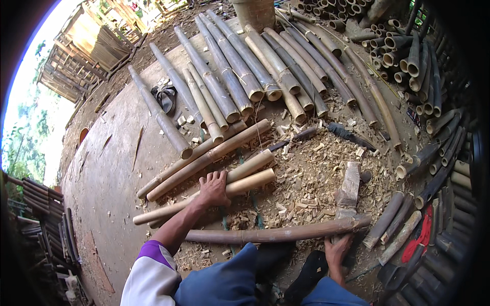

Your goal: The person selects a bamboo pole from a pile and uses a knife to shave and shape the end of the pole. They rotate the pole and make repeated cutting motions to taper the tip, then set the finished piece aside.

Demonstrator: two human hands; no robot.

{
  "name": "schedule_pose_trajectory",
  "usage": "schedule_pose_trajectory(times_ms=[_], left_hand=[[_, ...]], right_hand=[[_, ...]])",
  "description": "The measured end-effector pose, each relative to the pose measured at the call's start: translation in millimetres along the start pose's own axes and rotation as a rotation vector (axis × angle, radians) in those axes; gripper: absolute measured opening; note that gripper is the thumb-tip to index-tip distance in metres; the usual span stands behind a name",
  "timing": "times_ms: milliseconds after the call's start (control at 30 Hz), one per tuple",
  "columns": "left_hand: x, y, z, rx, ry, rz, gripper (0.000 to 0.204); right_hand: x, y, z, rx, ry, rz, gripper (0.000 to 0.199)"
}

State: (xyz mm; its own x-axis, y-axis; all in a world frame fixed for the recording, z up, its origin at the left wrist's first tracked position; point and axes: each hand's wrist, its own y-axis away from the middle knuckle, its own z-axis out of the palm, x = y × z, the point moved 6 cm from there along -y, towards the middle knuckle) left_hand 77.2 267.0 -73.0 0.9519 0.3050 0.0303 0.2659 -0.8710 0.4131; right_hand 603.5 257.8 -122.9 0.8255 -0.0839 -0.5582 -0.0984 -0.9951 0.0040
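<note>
My left hand (213, 189) lies across two pale bamboo poles in front of me, its fingers curled over the upper pole (250, 166). The lower pale pole (255, 182) runs beside it, under the thumb side of that hand. Close to my knees, a long brownish bamboo pole (275, 235) lies crosswise. Its right end rests by a notched wooden block (348, 188). Beneath that end, my right hand (337, 253) has its fingers bent up against the pole; its palm side is partly hidden.
Wood chips (306, 188) cover the ground around the block. A dark-bladed knife (293, 138) lies among them. Beyond is a row of bamboo poles (219, 76). Stacked bamboo (398, 51) fills the right side, with a red cloth-like thing (419, 237) nearby. More poles (46, 209) stand left.
</note>
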Motion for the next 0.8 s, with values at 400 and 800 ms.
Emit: schedule_pose_trajectory(times_ms=[400, 800], left_hand=[[86, 61, -92, 0.070, -0.129, 0.571, 0.077], [23, -207, -209, 0.423, -0.529, 0.431, 0.070]], right_hand=[[8, 1, 0, -0.032, -0.038, 0.027, 0.097], [5, 1, -3, -0.082, -0.164, 0.068, 0.101]])
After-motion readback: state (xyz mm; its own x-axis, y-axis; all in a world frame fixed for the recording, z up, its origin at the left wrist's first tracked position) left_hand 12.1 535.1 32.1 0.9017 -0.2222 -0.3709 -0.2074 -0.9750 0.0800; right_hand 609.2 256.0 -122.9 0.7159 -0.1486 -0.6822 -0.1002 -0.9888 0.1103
